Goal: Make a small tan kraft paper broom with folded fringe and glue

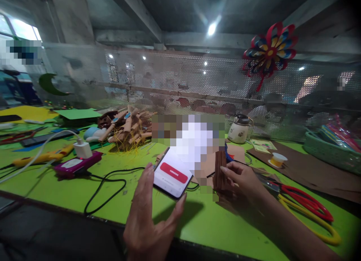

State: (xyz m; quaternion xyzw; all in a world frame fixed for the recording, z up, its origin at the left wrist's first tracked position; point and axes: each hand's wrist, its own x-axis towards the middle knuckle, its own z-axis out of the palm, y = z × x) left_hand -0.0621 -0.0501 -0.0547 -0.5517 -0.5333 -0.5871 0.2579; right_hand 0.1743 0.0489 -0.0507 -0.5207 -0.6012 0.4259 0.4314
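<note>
A smartphone [174,173] with a lit white screen and a red button is gripped along its lower edges by the fingers and thumb of my left hand [153,216]. Its upper part is blurred out. To the right, my right hand [242,178] pinches a small upright stack of brown strips [220,169], paper or cardboard by the look of it. Blurred blocks cover part of the area beside the strips. Close to my right forearm lie scissors [306,204] with red and yellow handles.
On the green table [113,201] stand a purple power strip [77,163] with a white charger [82,150], rolled brown paper pieces [126,127], a lidded jug [238,130], a yellow thread spool [278,160] and a green basket [324,146]. A black cable [105,174] loops left of the phone.
</note>
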